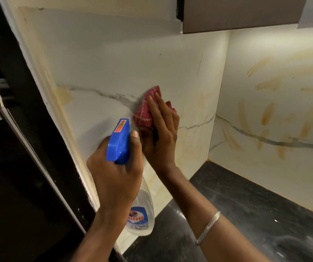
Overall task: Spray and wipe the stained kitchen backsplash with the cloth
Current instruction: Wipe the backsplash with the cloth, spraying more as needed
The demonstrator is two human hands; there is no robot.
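- We see the backsplash (114,59) as pale marble-look panels with grey veins, meeting in a corner above a dark speckled countertop (246,205).
- Yellowish-brown smears mark the right-hand panel heavily; fainter ones show on the panel we face, near its left edge and below the cloth.
- The cloth (146,110) is red-pink with a white stitched pattern, bunched up and pressed flat to the panel on the grey vein.
- Our right hand (161,133) lies over it, fingers straight and close together, palm toward the wall; a thin metal bangle (207,227) sits on that forearm.
- Our left hand (117,173) is wrapped around the neck of the spray bottle (140,212), thumb up beside its blue trigger head (118,142).
- The clear bottle's label is partly covered by the wrist; we read only a few letters.
- Whether a finger is on the trigger we cannot tell.
- The dark area at left is too dim to make out.
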